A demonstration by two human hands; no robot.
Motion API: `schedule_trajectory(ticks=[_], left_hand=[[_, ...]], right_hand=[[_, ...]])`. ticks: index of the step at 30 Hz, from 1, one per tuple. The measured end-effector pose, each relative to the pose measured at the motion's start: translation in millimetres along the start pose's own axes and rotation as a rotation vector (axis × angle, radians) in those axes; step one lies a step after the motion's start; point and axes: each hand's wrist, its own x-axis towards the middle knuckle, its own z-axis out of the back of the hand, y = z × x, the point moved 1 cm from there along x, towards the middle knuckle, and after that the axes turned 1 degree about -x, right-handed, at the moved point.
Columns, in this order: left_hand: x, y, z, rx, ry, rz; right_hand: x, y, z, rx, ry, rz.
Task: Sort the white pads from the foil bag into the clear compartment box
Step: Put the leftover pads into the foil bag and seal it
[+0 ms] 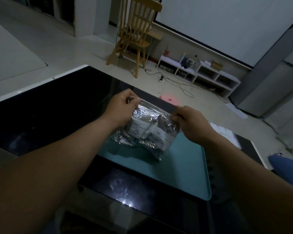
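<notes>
A crinkled silver foil bag (147, 132) with a white label strip hangs upright above a teal mat (184, 171). My left hand (123, 105) pinches the bag's top left corner. My right hand (189, 122) pinches its top right corner. The bag's dark zip strip stretches between both hands. The pads inside are hidden by the foil. A clear compartment box (225, 132) with white contents lies on the table to the right, partly behind my right forearm.
The mat lies on a glossy black table (49, 112). A pink stool (169, 99) stands past the far table edge. A wooden chair (135, 34), a low white shelf (201, 73) and loose cables are on the floor beyond.
</notes>
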Motion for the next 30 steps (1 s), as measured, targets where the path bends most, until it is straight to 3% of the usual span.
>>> schedule_trajectory(ticks=[13,19,23,26,28,30], left_hand=[[-1,2,-2,-0.002,-0.012,0.022],[3,-4,5,-0.004,-0.037,0.006],[5,-28,18,-0.059,-0.156,-0.030],[4,-32,21,0.329,-0.324,-0.203],[-2,-19,3,0.684,-0.132,-0.390],[-10,10,-23,0.985,0.307,-0.351]], right_hand=[[-14,-36,5,-0.060,0.011,-0.128],[-16,-17,4,0.392,0.088,-0.236],[-16,-3,-1,0.140,-0.315,-0.063],[-37,3,-42,-0.065,-0.262,0.040],[-57,0,-78,-0.150,-0.157,0.091],[-70,-9,-101,-0.172,-0.033,0.087]])
